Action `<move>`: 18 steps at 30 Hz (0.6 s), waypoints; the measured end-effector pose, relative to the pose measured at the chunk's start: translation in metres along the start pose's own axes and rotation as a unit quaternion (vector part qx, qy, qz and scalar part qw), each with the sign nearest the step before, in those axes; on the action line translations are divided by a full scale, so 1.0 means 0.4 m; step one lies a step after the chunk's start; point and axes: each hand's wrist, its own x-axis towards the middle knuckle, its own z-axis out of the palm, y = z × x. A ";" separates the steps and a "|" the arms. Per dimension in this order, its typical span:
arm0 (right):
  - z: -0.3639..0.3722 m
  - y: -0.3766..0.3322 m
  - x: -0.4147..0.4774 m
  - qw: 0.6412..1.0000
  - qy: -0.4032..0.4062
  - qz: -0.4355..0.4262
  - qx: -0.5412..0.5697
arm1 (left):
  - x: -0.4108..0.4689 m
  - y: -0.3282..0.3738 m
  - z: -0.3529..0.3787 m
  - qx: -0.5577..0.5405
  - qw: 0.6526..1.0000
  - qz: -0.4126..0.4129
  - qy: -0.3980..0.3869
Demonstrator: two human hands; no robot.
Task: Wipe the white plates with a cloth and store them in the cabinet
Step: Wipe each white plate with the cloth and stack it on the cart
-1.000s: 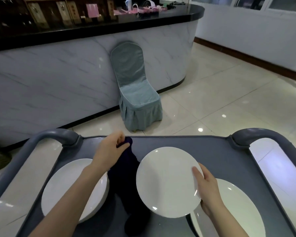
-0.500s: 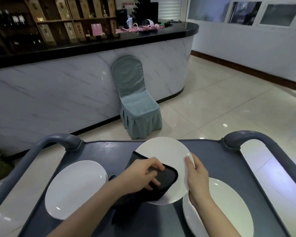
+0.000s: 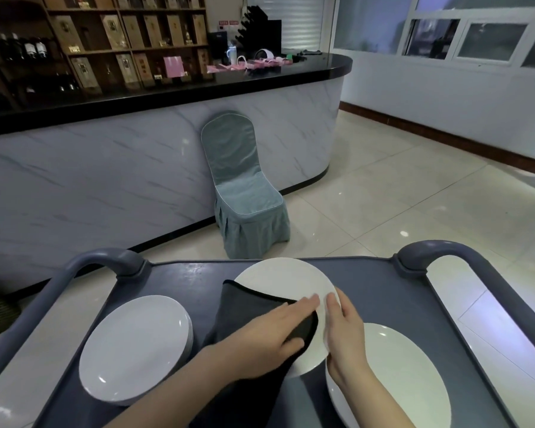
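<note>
Wiping under way. The left hand [image 3: 269, 332] lies flat on the dark cloth [image 3: 244, 304], fingers straight and close together, pressing it onto the face of the middle plate [image 3: 286, 274]. The right hand [image 3: 343, 332] is clamped on that plate's right rim, thumb on the upper face.

The plate is held over the grey cart tray [image 3: 179, 282], its near edge overlapping the right plate [image 3: 399, 375]. The left stack [image 3: 133, 347] sits flat on the tray, well apart from the hands. My reading: this is the first half of the task, with one plate in hand and none stored.

The cloth covers the near-left part of the face; the far arc is bare. The next pass likely calls for carrying the cloth round that arc, then turning the plate for its underside. The right hand must brace against the push, since the glaze looks slick.

Hard to make out:
- The right hand's other fingers are hidden beneath the plate.
- I cannot tell whether the plate's far edge touches the tray.
- The cloth's tail drops behind the left forearm.
- The right plate is cut by the lower frame edge, and it is unclear whether more plates lie under it.

Beyond the cart handles stands a covered chair [image 3: 244, 193] against a marble-fronted counter [image 3: 121, 180]. Behind that are shelves [image 3: 127, 35] of boxes and bottles, too dim to read. I can identify no cabinet for storing the plates.
</note>
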 end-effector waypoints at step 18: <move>0.017 -0.025 -0.002 0.999 -0.005 -0.012 -0.032 | 0.056 -0.011 0.024 0.192 0.979 0.004 0.068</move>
